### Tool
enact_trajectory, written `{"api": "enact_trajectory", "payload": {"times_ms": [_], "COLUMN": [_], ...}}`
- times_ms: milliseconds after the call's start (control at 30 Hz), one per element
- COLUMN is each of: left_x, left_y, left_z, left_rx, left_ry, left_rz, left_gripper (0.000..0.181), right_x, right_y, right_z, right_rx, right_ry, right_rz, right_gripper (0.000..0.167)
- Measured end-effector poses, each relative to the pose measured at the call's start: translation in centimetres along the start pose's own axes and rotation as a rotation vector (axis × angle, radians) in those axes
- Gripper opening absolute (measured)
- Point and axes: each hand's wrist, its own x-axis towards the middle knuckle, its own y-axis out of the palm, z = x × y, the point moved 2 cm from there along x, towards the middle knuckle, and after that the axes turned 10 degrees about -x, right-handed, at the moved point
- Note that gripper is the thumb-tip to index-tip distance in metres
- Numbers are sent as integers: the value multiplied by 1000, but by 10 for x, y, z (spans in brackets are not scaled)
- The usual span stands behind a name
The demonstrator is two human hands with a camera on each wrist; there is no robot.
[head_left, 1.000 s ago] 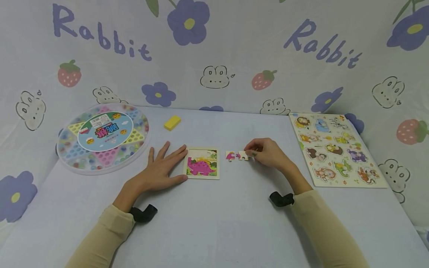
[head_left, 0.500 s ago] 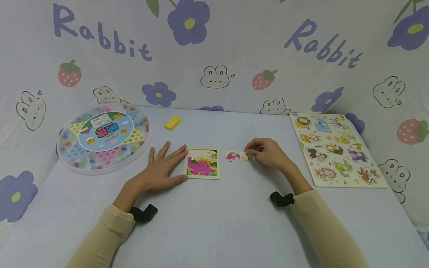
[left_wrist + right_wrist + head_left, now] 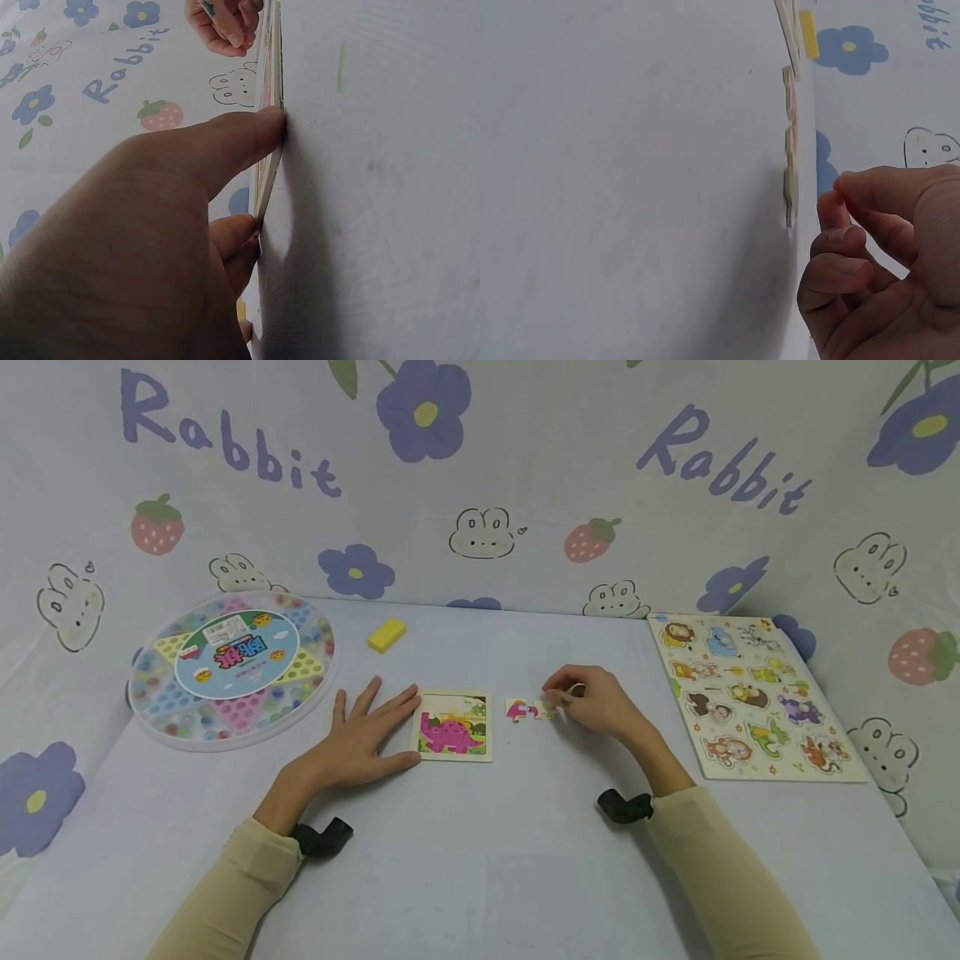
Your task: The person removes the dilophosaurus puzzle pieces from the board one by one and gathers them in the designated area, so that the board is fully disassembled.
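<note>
Honestly, those flat pink-and-cream jigsaw pieces look light and stiff, so pinch edges; curled right hand hovers, seemingly empty, splayed left hand touches the square pink-dinosaur puzzle.

Clock centred on puzzle. Widest passage at 6, bare table between forearms; another at 12 to 1, up to the cloth backdrop. Left hand blocks 9, game board beyond. Yellow block at 11. At 3: puzzle pieces, right hand, narrow gap, picture board.
</note>
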Motion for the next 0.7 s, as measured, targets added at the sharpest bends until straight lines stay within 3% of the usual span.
{"api": "enact_trajectory", "payload": {"times_ms": [233,700], "left_x": [0,0], "left_y": [0,-1], "left_z": [-1,0], "left_rx": [1,-5], "left_ry": [3,24], "left_rz": [4,-3], "left_gripper": [89,87], "right_x": [7,24], "right_y": [10,37], "right_z": [23,64], "right_rx": [-9,-99], "right_ry": [-42,-224], "right_rz": [36,163], "right_gripper": [13,17]}}
